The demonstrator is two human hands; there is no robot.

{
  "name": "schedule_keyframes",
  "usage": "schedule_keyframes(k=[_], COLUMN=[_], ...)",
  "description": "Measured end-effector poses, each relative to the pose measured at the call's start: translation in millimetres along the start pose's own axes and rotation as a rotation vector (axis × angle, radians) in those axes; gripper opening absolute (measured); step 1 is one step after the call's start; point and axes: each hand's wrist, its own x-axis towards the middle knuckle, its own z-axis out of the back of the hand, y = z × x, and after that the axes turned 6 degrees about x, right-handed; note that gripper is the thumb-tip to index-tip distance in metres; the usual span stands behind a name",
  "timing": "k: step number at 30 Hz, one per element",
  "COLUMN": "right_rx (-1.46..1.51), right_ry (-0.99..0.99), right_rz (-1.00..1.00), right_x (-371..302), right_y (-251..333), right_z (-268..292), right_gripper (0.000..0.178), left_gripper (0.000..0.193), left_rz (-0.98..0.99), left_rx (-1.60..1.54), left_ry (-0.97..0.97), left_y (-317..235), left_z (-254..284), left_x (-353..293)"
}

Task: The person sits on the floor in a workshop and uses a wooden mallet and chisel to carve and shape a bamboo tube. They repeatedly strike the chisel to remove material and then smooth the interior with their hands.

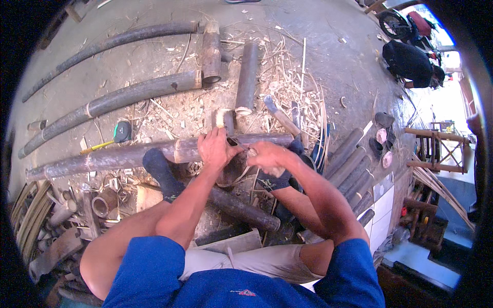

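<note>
A long dark bamboo pole [120, 160] lies crosswise before me, between my two feet in dark socks. My left hand [215, 147] grips it right of a pale ring, fingers curled over the far side. Just right of these fingers, a dark gap shows in the pole's surface. My right hand [269, 157] is closed right beside the left one, over the pole. Its fingers hide most of what it holds, and I cannot make out the kind. A short bamboo piece [224, 119] with a pale cut end lies just beyond the left hand.
Two more long bamboo poles [128, 91] lie farther off, near short tubes [247, 77]. A hatchet-like tool [281, 117] rests among pale shavings [287, 82]. A green tape measure [122, 132] lies at left, cut bamboo pieces [349, 164] at right. Another person [411, 64] crouches far right.
</note>
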Motion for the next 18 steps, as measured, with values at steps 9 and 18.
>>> schedule_keyframes(k=[9, 18], right_rx=[1.329, 1.086], right_ry=[-0.477, -0.521], right_rz=[-0.093, -0.171], right_x=[-11.3, -10.7], right_y=[15.4, 24.3], right_z=[-157.8, -135.2], right_gripper=[0.024, 0.022], left_gripper=[0.085, 0.084], left_rz=[-0.328, -0.171], left_rx=[-0.06, 0.048], left_ry=[0.291, 0.199], left_y=[47.2, 22.5], left_z=[26.6, 15.0], left_x=[16.3, 4.6])
